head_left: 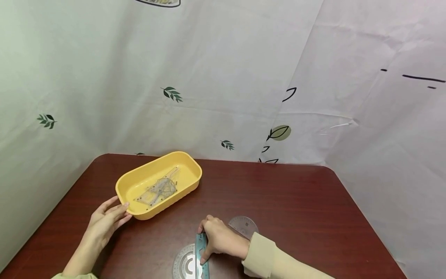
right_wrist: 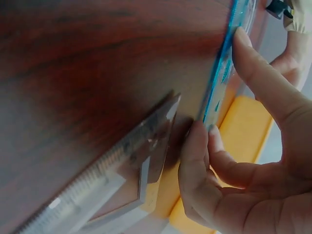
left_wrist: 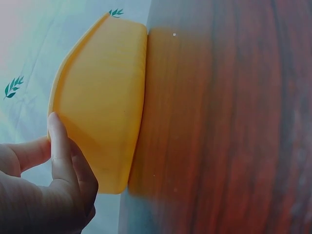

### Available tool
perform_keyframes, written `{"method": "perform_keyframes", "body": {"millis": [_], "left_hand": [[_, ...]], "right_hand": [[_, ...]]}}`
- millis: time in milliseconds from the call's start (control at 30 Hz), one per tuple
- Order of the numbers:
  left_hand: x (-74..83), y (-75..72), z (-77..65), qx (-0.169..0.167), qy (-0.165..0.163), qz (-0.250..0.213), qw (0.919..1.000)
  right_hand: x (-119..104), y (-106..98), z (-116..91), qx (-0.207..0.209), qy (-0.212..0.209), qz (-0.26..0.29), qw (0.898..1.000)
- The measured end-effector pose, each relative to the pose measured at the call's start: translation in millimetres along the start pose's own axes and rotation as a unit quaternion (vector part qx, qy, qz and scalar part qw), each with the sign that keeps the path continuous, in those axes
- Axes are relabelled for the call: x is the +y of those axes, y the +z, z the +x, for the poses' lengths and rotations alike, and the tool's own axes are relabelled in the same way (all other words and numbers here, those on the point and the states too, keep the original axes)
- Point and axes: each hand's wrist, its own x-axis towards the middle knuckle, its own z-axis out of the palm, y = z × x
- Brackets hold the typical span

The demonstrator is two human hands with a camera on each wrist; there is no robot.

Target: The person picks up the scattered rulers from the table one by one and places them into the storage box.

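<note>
My left hand [head_left: 104,221] pinches the near-left corner of a yellow plastic bin [head_left: 143,170], thumb on the rim and fingers below it. Inside the bin lie clear measuring pieces [head_left: 163,188], among them a protractor and what looks like a set square. A blue ruler [head_left: 200,250] is gripped by my right hand [head_left: 221,238], its fingers at the far end and thumb along the side. Partly under the ruler shows a clear protractor [head_left: 179,263]. Another clear protractor [head_left: 244,224] lies just beyond my right wrist. The right wrist view also shows the blue ruler [right_wrist: 222,73] between thumb and fingers.
The dark red-brown table [head_left: 296,205] extends to the right of the hands. A pale cloth [head_left: 223,77] printed with leaves hangs behind the table and along its sides. In the right wrist view, a clear piece with a scale [right_wrist: 112,185] stands close to the fingers.
</note>
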Motion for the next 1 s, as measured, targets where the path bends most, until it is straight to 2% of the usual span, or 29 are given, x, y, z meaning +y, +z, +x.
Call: {"method": "perform_keyframes", "body": {"millis": [333, 533, 700, 867, 933, 1000], "left_hand": [[-2.1, -2.6, 0.9, 0.0, 0.007, 0.004, 1.0], [-2.6, -4.4, 2.9, 0.004, 0.003, 0.004, 1.0], [-3.3, -5.0, 2.7, 0.004, 0.002, 0.004, 1.0], [-2.1, -3.6, 1.6, 0.006, 0.002, -0.001, 1.0], [-1.3, -2.4, 1.3, 0.005, 0.002, -0.006, 1.0], [-0.5, -1.2, 1.4, 0.004, 0.003, -0.009, 0.9999]], "right_hand": [[3, -2, 2, -0.021, 0.046, 0.07, 0.996], [15, -5, 9, -0.02, 0.041, 0.142, 0.989], [21, -6, 13, -0.039, 0.039, 0.229, 0.972], [27, -6, 15, -0.047, 0.044, 0.284, 0.957], [31, -6, 17, -0.056, 0.047, 0.316, 0.946], [34, -6, 17, -0.071, 0.047, 0.356, 0.931]]}}
